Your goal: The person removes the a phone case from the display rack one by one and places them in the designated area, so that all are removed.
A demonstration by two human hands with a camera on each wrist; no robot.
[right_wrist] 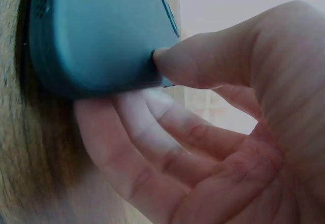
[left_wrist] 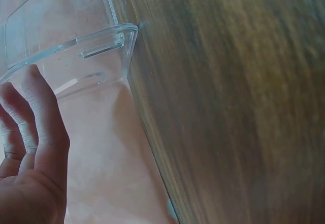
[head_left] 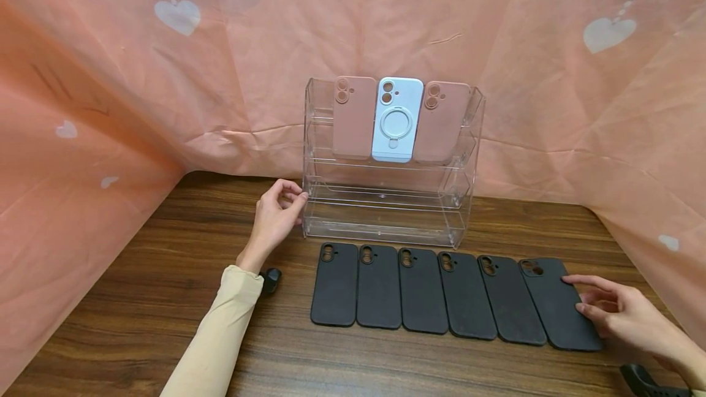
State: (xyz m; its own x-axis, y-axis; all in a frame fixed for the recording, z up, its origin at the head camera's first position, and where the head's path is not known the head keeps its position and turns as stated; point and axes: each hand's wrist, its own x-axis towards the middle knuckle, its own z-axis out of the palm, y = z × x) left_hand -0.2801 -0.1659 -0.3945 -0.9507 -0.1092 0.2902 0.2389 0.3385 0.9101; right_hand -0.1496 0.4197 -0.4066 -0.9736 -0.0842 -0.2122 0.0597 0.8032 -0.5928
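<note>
The left hand (head_left: 276, 216), fingers loosely curled, braces the clear rack (head_left: 386, 201) at the worktop's (head_left: 165, 299) back edge. The right hand (head_left: 623, 314) pinches the rightmost black case (head_left: 557, 305) near the right edge, thumb on its rim.

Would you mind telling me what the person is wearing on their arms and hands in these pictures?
The left arm wears a long cream sleeve that ends at the wrist. A small black device, probably the wrist camera, sits by that wrist. The left hand is bare, with no rings or gloves. The right hand is bare too, with a black strap at its wrist; no sleeve shows there.
</note>
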